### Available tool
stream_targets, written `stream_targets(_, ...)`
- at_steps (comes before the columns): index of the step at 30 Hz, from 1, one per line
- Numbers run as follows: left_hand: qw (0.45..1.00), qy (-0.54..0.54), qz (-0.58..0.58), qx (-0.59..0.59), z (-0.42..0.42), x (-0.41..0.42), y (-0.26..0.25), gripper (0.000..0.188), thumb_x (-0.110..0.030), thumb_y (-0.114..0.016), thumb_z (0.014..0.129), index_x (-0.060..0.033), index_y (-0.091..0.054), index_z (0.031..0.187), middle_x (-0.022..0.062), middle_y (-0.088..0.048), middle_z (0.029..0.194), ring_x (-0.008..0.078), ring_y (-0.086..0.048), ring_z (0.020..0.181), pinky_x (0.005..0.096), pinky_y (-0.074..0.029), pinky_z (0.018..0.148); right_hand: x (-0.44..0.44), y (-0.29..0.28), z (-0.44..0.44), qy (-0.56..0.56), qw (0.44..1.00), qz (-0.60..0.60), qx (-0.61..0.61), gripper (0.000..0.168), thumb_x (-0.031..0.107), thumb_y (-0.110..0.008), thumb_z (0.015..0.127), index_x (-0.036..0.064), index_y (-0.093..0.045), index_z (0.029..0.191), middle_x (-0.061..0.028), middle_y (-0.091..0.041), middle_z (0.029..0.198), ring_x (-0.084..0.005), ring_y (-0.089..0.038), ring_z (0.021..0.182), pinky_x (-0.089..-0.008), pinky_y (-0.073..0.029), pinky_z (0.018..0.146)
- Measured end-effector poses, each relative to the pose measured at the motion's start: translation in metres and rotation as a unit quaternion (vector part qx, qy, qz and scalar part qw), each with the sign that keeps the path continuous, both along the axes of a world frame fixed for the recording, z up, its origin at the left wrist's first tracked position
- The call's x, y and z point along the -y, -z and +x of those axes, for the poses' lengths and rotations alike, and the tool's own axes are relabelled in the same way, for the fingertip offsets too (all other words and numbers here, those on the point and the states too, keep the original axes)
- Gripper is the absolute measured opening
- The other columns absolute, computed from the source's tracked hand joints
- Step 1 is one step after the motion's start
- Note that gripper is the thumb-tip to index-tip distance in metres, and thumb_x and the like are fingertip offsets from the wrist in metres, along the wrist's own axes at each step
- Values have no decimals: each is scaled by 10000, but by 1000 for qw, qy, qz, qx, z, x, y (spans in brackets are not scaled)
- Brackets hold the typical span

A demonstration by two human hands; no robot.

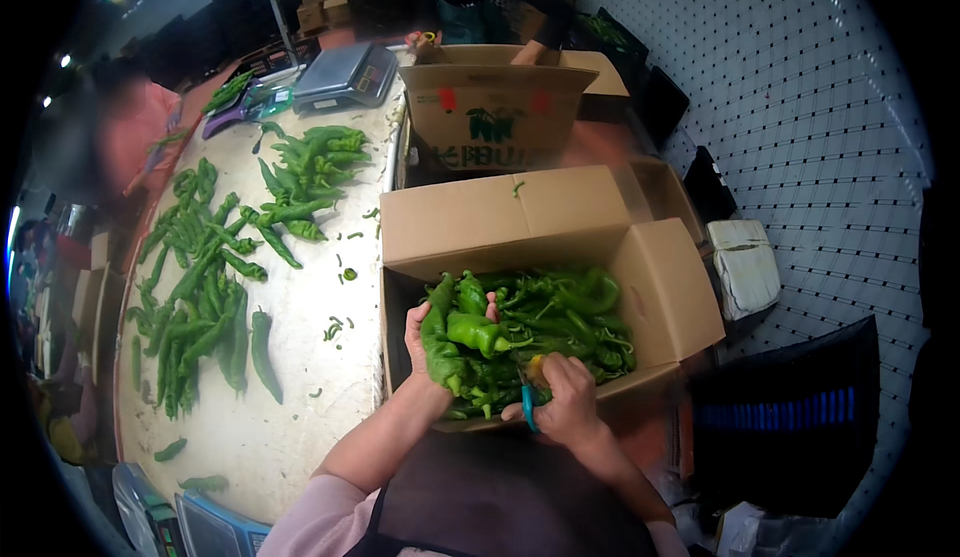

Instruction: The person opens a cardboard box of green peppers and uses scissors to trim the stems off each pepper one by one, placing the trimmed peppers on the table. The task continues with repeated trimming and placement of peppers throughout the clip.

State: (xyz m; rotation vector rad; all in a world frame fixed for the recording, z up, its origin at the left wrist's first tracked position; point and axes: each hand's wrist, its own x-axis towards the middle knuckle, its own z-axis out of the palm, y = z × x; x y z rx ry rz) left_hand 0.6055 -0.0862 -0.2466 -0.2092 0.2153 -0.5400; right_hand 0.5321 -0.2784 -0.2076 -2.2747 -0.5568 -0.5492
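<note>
Over an open cardboard box (pixel 510 212) full of long green peppers (pixel 570 309), my left hand (pixel 418 339) holds several green peppers (pixel 444 343) in a bunch. Its fingertips show behind them. My right hand (pixel 566 399) grips a pair of scissors (pixel 529 407) with a teal handle, close beside the held peppers. The scissors' blades are partly hidden among the peppers and blurred. Loose peppers (pixel 206 317) lie in heaps on the pale table to my left, with small cut stems (pixel 334 326) scattered near its right side.
Across from me, a person (pixel 480 13) reaches into another cardboard box (pixel 495 114). A digital scale (pixel 345 76) stands at the table's (pixel 300 437) far end. Another person in pink (pixel 139 133) is at the left. A black crate (pixel 784 422) stands at the right; a blue-edged device (pixel 217 523) sits at the near left.
</note>
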Motion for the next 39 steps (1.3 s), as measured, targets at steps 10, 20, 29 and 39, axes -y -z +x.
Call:
stream_targets(10,957,-110,245,114,-6,-49,-7,771,-446,-641,725,-44,-462,1358,227,-575,1235,324,-618,1036,415,-535,915,43,33,2,195,978,46,-63,439,385,-841,709,30,-585,750,-154,-550,625,-322,-554,550,-405,-421,506)
stream_targets(20,753,-389,497,-187,-44,-317,52,425,-347,-463,936,-28,-577,1192,154,-613,1173,330,-582,1096,491,-472,960,151,92,8,404,897,-35,-179,487,481,-768,772,48,-552,713,-157,-543,607,-374,-541,579,-455,-407,549)
stream_targets(29,416,-257,870,58,-8,-207,41,434,-155,-557,906,18,-497,1300,163,-573,1201,248,-490,1238,362,-410,1030,148,111,10,436,884,-94,-137,556,511,-789,741,65,-472,634,-129,-480,533,-369,-496,523,-471,-347,506)
stream_targets(39,-52,182,846,498,60,32,118,1145,-447,-809,619,-26,-212,1500,209,-376,1437,369,-290,1388,483,-143,1189,147,110,6,415,897,-115,-102,550,505,-782,735,55,-477,647,-173,-526,598,-419,-528,596,-502,-362,536)
